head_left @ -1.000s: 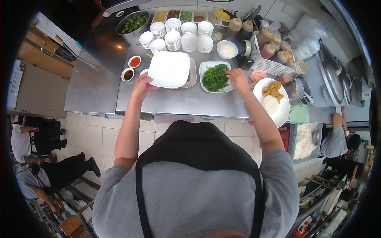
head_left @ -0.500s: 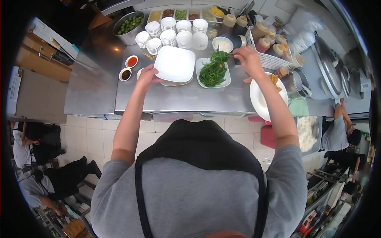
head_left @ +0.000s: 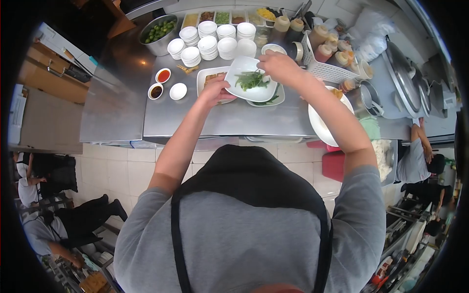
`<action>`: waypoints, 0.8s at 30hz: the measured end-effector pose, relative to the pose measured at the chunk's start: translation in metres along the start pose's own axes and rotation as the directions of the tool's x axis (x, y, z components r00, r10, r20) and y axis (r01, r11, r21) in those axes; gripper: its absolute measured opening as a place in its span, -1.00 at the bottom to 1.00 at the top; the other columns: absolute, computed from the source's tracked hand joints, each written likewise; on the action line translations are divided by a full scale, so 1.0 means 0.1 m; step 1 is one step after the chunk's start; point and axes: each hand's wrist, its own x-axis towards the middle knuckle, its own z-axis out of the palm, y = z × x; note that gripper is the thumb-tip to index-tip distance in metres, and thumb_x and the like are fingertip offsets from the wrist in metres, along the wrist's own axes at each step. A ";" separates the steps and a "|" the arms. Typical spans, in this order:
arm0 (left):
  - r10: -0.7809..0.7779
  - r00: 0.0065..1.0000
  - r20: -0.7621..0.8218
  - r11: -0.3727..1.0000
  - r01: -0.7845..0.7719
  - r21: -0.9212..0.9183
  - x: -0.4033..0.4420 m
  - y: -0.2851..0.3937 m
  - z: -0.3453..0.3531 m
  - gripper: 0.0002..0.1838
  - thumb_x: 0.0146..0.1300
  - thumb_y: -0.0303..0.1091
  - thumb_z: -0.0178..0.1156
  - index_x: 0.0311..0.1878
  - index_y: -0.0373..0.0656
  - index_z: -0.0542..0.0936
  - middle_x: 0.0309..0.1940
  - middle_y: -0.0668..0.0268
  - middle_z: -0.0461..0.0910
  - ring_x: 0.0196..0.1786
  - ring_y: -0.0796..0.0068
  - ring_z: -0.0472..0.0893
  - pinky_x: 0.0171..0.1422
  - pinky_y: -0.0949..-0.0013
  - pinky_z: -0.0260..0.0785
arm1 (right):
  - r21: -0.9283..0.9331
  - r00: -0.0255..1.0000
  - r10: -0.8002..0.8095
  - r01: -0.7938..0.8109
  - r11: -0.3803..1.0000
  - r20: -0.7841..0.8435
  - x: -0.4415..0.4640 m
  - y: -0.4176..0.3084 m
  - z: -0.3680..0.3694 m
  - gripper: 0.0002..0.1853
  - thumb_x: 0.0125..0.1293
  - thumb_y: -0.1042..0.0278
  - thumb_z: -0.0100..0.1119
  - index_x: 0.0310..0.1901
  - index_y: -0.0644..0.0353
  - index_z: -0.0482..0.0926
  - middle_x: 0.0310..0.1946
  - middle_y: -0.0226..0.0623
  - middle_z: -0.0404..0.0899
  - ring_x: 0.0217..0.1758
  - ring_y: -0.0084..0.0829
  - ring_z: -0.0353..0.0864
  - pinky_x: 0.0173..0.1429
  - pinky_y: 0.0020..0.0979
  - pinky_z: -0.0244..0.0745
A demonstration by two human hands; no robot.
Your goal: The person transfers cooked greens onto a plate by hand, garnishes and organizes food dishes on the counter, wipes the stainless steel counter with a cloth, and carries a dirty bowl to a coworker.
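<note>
My left hand [head_left: 214, 92] grips the near-left edge of a white square dish [head_left: 243, 66], held above the counter and tilted. A small heap of leafy greens [head_left: 252, 79] lies in this dish. My right hand [head_left: 279, 67] is closed over the dish's right side; whatever its fingers hold is hidden. Partly covered beneath the raised dish is another white dish [head_left: 279, 99], with some greens showing at its edge. Left of it, a white dish [head_left: 201, 87] with brown food [head_left: 213, 77] rests on the counter, partly behind my left hand.
Stacked small white bowls [head_left: 207, 46] stand at the back, near a pot of green fruit [head_left: 161, 33]. Sauce bowls [head_left: 162, 75] sit on the left of the steel counter [head_left: 181, 119]. A white plate [head_left: 320, 128] and a basket of squeeze bottles [head_left: 325, 73] are on the right.
My left hand has brought its dish rightward over the greens dish, uncovering the brown food. The lifted greens now lie in the held dish. My right hand has moved left.
</note>
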 end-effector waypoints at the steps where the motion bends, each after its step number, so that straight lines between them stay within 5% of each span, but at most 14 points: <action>1: -0.011 1.000 0.007 1.000 0.011 -0.007 -0.01 0.00 0.01 -0.53 0.04 -0.54 -0.09 0.11 -0.31 0.32 -0.11 0.13 0.48 -0.19 0.30 0.58 -0.16 0.30 0.54 | -0.047 0.998 -0.055 0.054 0.997 -0.022 0.01 -0.05 -0.11 -0.80 -0.11 0.54 0.16 -0.35 0.18 0.54 -0.34 -0.37 0.46 -0.13 -0.31 0.41 -0.09 -0.36 0.41; 3: -0.020 1.000 0.008 1.000 0.020 -0.018 -0.02 -0.02 -0.01 -0.53 0.04 -0.55 -0.09 0.11 -0.31 0.32 -0.11 0.13 0.47 -0.19 0.30 0.58 -0.17 0.31 0.54 | -0.169 0.996 -0.083 0.079 0.982 -0.020 0.06 -0.09 -0.31 -0.77 -0.13 0.56 0.11 -0.33 0.18 0.53 -0.32 -0.37 0.46 -0.10 -0.31 0.40 -0.05 -0.37 0.39; 10: 0.042 0.998 -0.045 0.997 -0.039 0.072 -0.15 0.04 -0.22 -0.51 0.06 -0.53 -0.10 0.14 -0.33 0.27 -0.05 0.12 0.45 -0.10 0.30 0.56 -0.07 0.32 0.51 | -0.047 0.973 0.067 -0.079 0.996 -0.222 -0.17 0.22 -0.49 -0.72 -0.14 0.55 0.10 -0.27 0.20 0.52 -0.30 -0.32 0.43 -0.17 -0.28 0.38 -0.04 -0.35 0.38; 12: 0.054 0.996 -0.066 0.994 -0.047 0.104 -0.21 0.06 -0.37 -0.52 0.06 -0.53 -0.10 0.13 -0.34 0.29 -0.07 0.12 0.45 -0.10 0.31 0.56 -0.08 0.33 0.51 | -0.178 0.989 0.102 -0.121 0.977 -0.111 -0.28 0.35 -0.03 -0.86 -0.02 0.50 0.00 -0.39 0.20 0.52 -0.34 -0.34 0.47 -0.16 -0.30 0.44 -0.13 -0.38 0.41; 17: 0.084 0.985 -0.149 0.993 -0.070 0.094 -0.30 0.09 -0.53 -0.55 0.05 -0.51 -0.07 0.08 -0.36 0.34 -0.14 0.15 0.48 -0.14 0.35 0.56 -0.14 0.37 0.51 | -0.215 0.996 -0.085 0.086 0.973 0.014 -0.39 0.26 0.65 -0.89 -0.04 0.44 0.03 -0.42 0.15 0.52 -0.35 -0.42 0.47 -0.12 -0.40 0.41 -0.07 -0.40 0.38; 24: 0.113 0.976 -0.185 0.994 -0.110 0.023 -0.38 0.04 -0.58 -0.57 0.05 -0.52 -0.08 0.06 -0.39 0.34 -0.16 0.15 0.49 -0.16 0.36 0.55 -0.21 0.37 0.54 | -0.152 0.993 -0.113 0.107 0.982 -0.032 -0.46 0.38 0.94 -0.92 -0.09 0.48 0.07 -0.47 0.15 0.51 -0.39 -0.43 0.45 -0.17 -0.38 0.41 -0.10 -0.40 0.38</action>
